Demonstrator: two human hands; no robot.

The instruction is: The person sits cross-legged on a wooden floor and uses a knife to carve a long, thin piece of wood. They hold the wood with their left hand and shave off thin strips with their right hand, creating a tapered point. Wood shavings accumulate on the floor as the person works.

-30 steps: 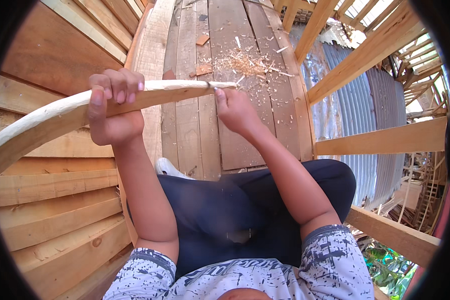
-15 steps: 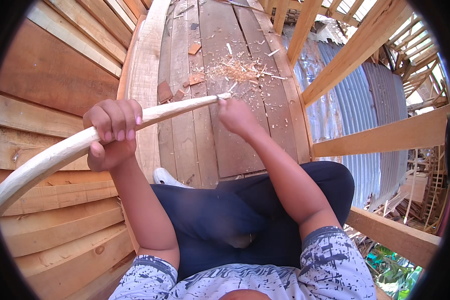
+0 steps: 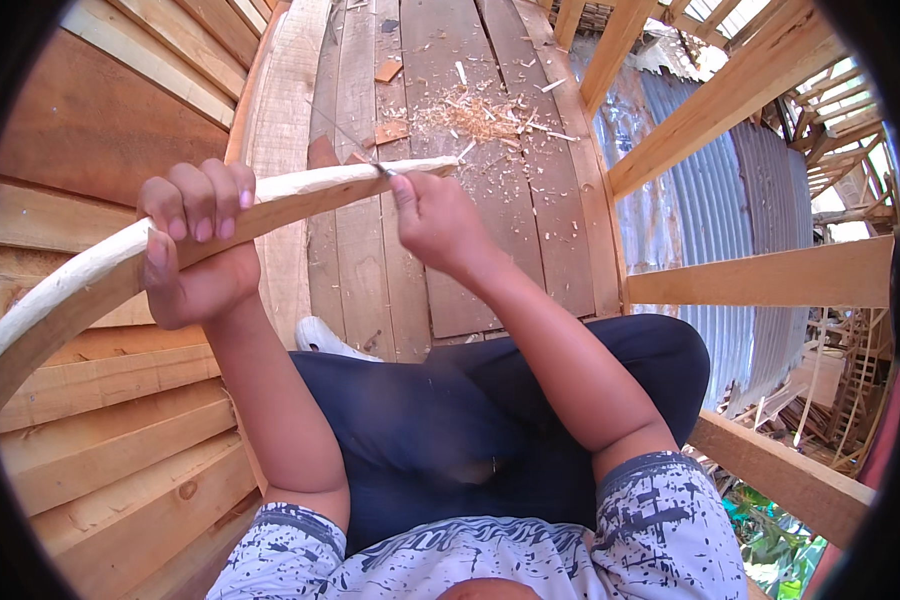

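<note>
A long, curved, pale wooden pole (image 3: 310,200) slants across from the lower left edge to its thin tip over the floor. My left hand (image 3: 198,240) is wrapped round its thicker part, with the thumb beneath. Close to the tip, my right hand (image 3: 440,222) is closed on a knife (image 3: 379,168), whose handle is hidden in the fist. Its thin blade points up and left and crosses the pole a little short of the tip. The pole's upper face looks whittled and whiter, while its near side is browner.
Wood shavings (image 3: 480,115) and several reddish-brown chips (image 3: 391,131) lie on the plank floor (image 3: 470,280). A slatted wooden wall (image 3: 110,420) rises at my left. Railing beams (image 3: 760,276) and corrugated metal sheets (image 3: 700,200) stand to the right. A white shoe (image 3: 332,338) shows beside my folded legs.
My right hand has drawn back from the pole's tip toward the left, and the knife blade now shows. The pole has turned and shifted slightly left with my left hand.
</note>
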